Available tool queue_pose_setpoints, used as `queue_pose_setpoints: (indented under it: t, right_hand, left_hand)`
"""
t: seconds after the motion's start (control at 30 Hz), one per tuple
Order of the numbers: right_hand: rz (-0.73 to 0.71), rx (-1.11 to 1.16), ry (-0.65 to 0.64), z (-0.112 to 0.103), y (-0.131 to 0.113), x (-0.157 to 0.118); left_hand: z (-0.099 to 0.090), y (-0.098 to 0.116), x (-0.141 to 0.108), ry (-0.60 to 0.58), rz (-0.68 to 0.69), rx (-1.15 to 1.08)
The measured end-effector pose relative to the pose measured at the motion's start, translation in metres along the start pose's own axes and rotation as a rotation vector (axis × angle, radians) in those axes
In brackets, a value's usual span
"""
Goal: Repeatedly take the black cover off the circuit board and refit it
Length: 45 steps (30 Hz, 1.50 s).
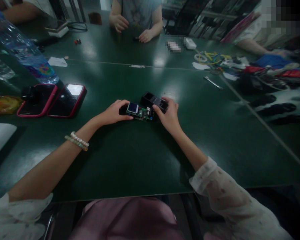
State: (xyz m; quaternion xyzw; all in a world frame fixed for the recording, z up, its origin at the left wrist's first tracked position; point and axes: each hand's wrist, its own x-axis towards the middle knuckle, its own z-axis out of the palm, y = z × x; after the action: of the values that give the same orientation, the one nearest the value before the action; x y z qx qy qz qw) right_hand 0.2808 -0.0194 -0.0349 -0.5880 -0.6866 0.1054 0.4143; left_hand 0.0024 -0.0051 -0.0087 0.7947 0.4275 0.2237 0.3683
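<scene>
My left hand (116, 112) grips the left end of a green circuit board (141, 113) that carries a small screen and seems to sit in a dark housing. A black plastic cover (153, 99) with a rectangular window and small buttons is pinched between the thumb and fingers of my right hand (168, 112). The cover is just behind and to the right of the board, tilted, and overlaps its right end in view. Whether the two parts touch is hard to tell.
Two phones in red cases (67, 100) (37, 100) and a large water bottle (30, 55) stand at the left. A wrench (213, 83) lies to the right, before a pile of cables (215, 60). Across the green table (130, 160), a person's hands (146, 35) rest near its far edge.
</scene>
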Motion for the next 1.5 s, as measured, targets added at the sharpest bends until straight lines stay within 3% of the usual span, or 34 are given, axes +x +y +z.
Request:
queue_pose_setpoints:
  t: [0.3,0.57,0.77,0.9,1.07,1.33,1.5]
  right_hand:
    - [0.008,0.024,-0.016,0.0,0.0,0.001]
    - [-0.038,0.141,0.09,-0.008,-0.012,0.0]
    - [-0.111,0.227,-0.044,-0.013,-0.038,-0.009]
    - [-0.105,0.245,-0.129,-0.011,-0.041,-0.012]
    - [-0.103,0.261,-0.127,-0.01,-0.039,-0.012]
    - [-0.195,0.255,-0.004,-0.01,-0.043,-0.013]
    - [-0.227,0.259,-0.116,-0.006,-0.041,-0.014]
  left_hand:
    - [0.0,0.0,0.0,0.003,0.0,0.015]
    - [-0.002,0.003,-0.002,-0.01,-0.003,0.01]
    - [0.001,-0.002,-0.001,0.014,-0.002,0.021]
    - [0.002,-0.003,0.0,0.027,-0.021,0.008]
    - [0.001,-0.001,0.0,0.023,-0.02,0.017]
    - [0.004,-0.008,0.002,0.04,0.028,0.055]
    - [0.005,-0.004,0.001,0.058,0.005,0.049]
